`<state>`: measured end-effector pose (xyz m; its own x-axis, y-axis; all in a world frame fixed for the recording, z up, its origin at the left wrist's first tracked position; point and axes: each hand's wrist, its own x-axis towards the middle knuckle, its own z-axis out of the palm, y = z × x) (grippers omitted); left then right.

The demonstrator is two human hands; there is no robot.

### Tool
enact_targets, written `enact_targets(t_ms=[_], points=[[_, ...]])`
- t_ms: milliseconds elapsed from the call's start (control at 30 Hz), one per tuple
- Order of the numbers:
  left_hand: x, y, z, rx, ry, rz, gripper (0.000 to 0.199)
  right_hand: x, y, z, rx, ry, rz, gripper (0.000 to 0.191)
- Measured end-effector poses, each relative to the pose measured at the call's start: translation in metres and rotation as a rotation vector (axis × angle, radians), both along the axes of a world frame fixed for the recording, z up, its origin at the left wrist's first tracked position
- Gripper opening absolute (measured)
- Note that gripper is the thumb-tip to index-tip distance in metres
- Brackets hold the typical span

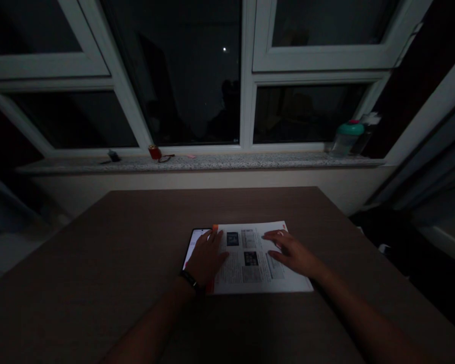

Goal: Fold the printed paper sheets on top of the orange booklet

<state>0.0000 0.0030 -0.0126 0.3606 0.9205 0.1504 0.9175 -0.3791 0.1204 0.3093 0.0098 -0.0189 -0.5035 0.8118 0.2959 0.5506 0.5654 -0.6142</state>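
Observation:
A booklet [235,275] with printed text and small pictures lies flat on the brown table, an orange strip along its left edge. Partly beneath my left hand [208,258] is a smartphone [193,242] with a lit screen, just left of the booklet. The fingers of that hand are stretched out across the phone and the booklet's left edge; a dark band circles the wrist. My right hand [290,250] rests over the right part of the page, its fingers apart and slightly bent, with nothing held in them.
The wooden table [136,242] reaches toward a stone windowsill [220,162]. On the sill stand a small red jar [154,152], a small dark bottle [114,155] and a clear bottle with a teal lid [348,137]. Dark window panes rise behind, and the room is dim.

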Motion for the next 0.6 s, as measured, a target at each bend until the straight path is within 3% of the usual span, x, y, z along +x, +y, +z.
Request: enact_targets(t_ms=[600], points=[[0.0054,-0.0032,0.0068,-0.022,-0.065,-0.029,0.055,-0.0009,-0.0003,-0.0003,-0.003,0.0,0.017,0.039]])
